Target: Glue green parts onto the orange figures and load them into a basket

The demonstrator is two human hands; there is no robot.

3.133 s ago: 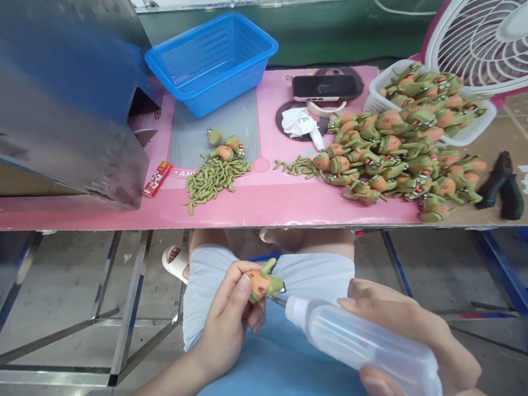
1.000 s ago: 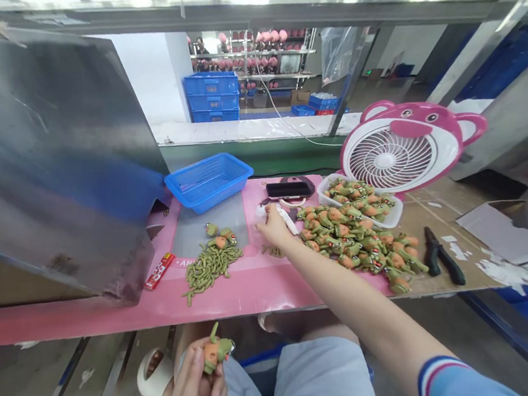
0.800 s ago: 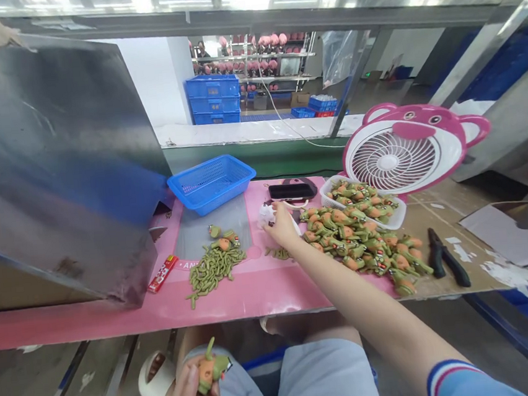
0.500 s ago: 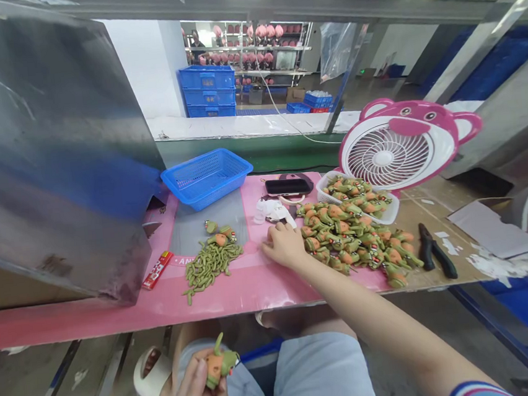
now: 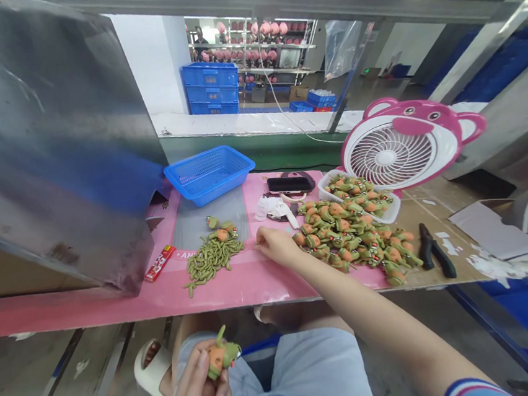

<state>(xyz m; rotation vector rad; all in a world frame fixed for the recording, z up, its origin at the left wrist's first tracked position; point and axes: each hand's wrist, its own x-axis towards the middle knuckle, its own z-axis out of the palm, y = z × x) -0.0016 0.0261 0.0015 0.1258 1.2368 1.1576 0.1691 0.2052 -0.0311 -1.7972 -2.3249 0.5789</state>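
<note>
My left hand (image 5: 196, 394) is low over my lap, fingers wrapped round a small orange and green toy figure (image 5: 220, 356). My right hand (image 5: 274, 245) reaches out over the pink mat (image 5: 248, 281), fingers curled down at the spot where a few small green pieces lay; what it pinches is hidden. A heap of the same toy figures (image 5: 352, 239) lies just to its right. A pile of green pieces (image 5: 210, 258) with a few figures (image 5: 221, 231) lies to its left.
A blue basket (image 5: 209, 173) stands at the back of the mat beside a large metal hood (image 5: 49, 150). A phone (image 5: 289, 184), white tissue (image 5: 270, 207), a white tray of figures (image 5: 359, 190), a pink fan (image 5: 401, 145), black pliers (image 5: 432, 250) and a red packet (image 5: 159, 263) are also on the bench.
The squeeze bottle has left my right hand. That hand went out to the tissue by the phone, then drew back toward me onto the mat. My left hand keeps the figure.
</note>
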